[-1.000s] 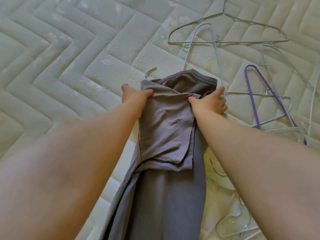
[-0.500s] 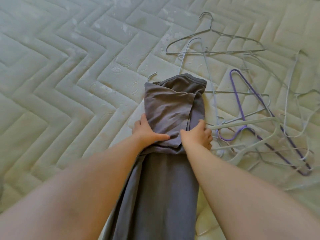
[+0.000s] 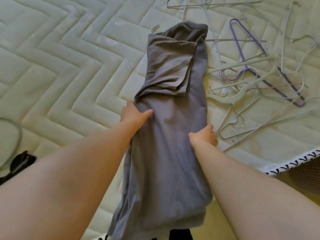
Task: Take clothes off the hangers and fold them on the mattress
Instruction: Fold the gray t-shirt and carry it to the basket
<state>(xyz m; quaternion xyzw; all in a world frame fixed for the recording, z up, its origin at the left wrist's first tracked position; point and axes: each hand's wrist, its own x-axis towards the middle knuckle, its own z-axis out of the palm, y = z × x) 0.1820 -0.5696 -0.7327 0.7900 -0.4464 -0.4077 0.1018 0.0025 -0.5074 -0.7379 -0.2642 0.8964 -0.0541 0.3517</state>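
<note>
A long grey garment (image 3: 173, 135) lies lengthwise on the quilted mattress (image 3: 69, 66), its sides folded inward and its near end hanging over the mattress edge. My left hand (image 3: 135, 115) holds its left edge, thumb lying on top of the fabric. At the right edge my right hand (image 3: 205, 136) grips the cloth with curled fingers, thumb on the fabric. A wire hanger hook (image 3: 155, 27) pokes out beside the garment's far end.
A tangle of bare hangers lies right of the garment, among them a purple hanger (image 3: 242, 42) and several pale hangers (image 3: 232, 99). The mattress edge with its patterned trim (image 3: 294, 163) runs at lower right. A black object (image 3: 19, 163) and a grey cable (image 3: 18, 134) sit at far left.
Both hands have slid down the garment toward me, from its folded far end to its middle. The view has tilted down, showing more of the garment.
</note>
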